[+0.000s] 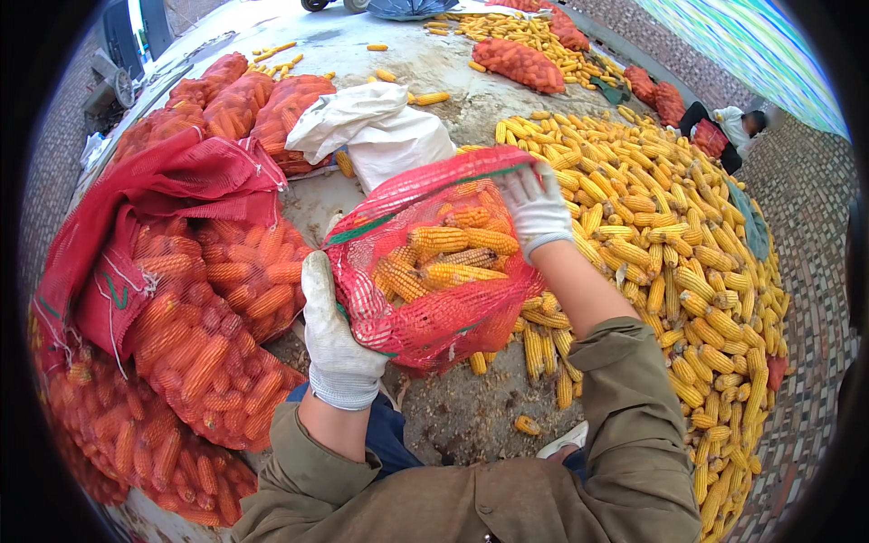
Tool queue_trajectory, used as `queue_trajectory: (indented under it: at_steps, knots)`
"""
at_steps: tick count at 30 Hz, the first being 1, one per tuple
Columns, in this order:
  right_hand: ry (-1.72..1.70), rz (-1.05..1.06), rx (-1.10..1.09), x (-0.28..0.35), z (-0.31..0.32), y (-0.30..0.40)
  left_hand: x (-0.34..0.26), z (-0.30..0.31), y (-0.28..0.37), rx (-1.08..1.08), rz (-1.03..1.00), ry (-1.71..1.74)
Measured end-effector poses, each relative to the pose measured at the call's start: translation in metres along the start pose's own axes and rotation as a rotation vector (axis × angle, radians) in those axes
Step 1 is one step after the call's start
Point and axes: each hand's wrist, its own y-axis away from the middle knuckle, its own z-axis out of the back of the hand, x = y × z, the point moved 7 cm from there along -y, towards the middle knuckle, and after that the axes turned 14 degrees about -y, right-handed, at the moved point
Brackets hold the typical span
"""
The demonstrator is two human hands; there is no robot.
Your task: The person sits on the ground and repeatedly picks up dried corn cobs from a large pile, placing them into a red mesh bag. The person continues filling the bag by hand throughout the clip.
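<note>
A red mesh sack [434,332] stands in front of me with its mouth spread wide. Yellow corn cobs [455,258] show inside it. My left hand [336,332], in a white knit glove, grips the sack's near left rim. At the far right of the rim is my right hand [536,203], also gloved, its fingers on the red mesh edge beside a green stripe. Some of my left fingers are hidden by the mesh. To the right lies a large heap of loose corn cobs [652,237], close to my right forearm.
Filled red mesh sacks [204,360] crowd the left side, with empty red sacks [170,176] draped on top. A white woven sack [387,136] lies beyond. Farther off are a filled sack [519,64] and more loose cobs [502,30]. A person [730,132] sits at the right.
</note>
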Motion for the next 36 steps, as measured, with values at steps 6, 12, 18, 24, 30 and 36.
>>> queue_trajectory:
  at_steps: [6,12,18,24,30,36]
  knots:
    - [-0.058,-0.058,-0.272,-0.057,0.031,0.051,0.005,-0.012,0.006,-0.079,-0.114,-0.268]
    - [-1.09,0.371,-0.018,0.079,0.074,0.037,0.009,-0.008,0.007,-0.121,-0.135,-0.329]
    - [-0.493,-0.078,-0.367,0.034,0.042,-0.073,0.019,-0.014,-0.004,-0.055,-0.077,-0.275]
    - [-0.429,0.085,-0.295,-0.007,0.045,-0.009,0.019,-0.015,-0.013,-0.036,-0.106,-0.289]
    - [-0.222,0.125,-0.331,-0.063,0.01,0.108,0.032,-0.021,-0.002,0.02,-0.268,-0.967]
    - [-0.63,-0.095,-0.308,-0.106,-0.025,0.218,0.025,0.013,0.01,0.03,-0.576,-1.422]
